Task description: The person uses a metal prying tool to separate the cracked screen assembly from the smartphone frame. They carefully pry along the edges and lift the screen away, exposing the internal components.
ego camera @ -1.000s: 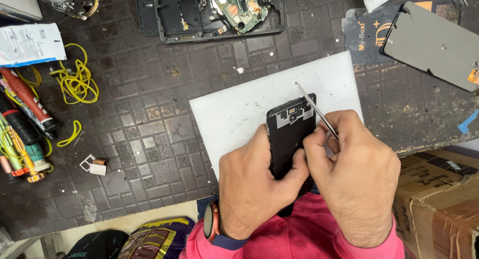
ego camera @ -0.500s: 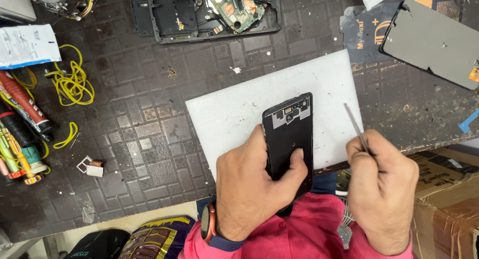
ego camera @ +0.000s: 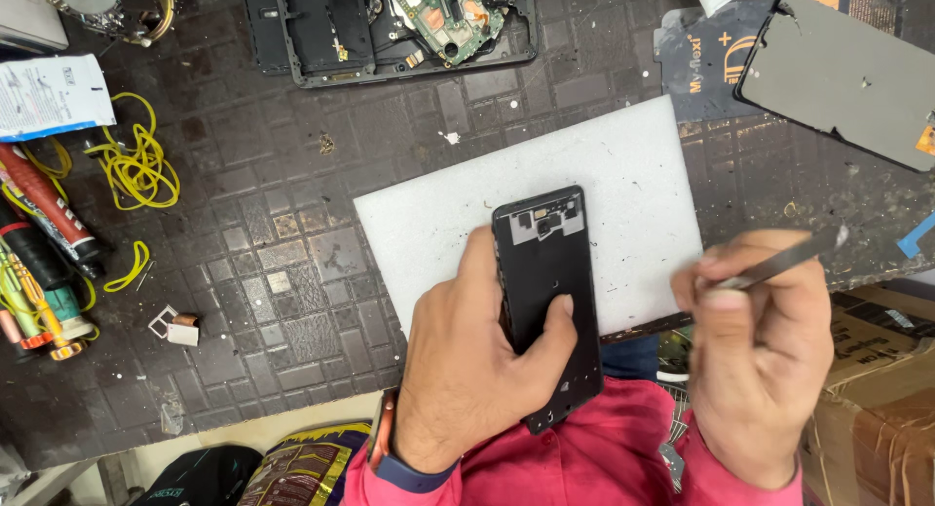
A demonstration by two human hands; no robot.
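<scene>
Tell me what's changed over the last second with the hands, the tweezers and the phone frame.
The right hand has lifted the tweezers off the top of the black phone frame and drawn them away to the right, past the white mat. The left hand still grips the frame on the mat; nothing else on the bench has moved.

Head camera, close, straight down

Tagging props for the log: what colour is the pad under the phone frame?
White, lightly speckled; the pad shows clearly in the head view, under the black phone frame.
</scene>
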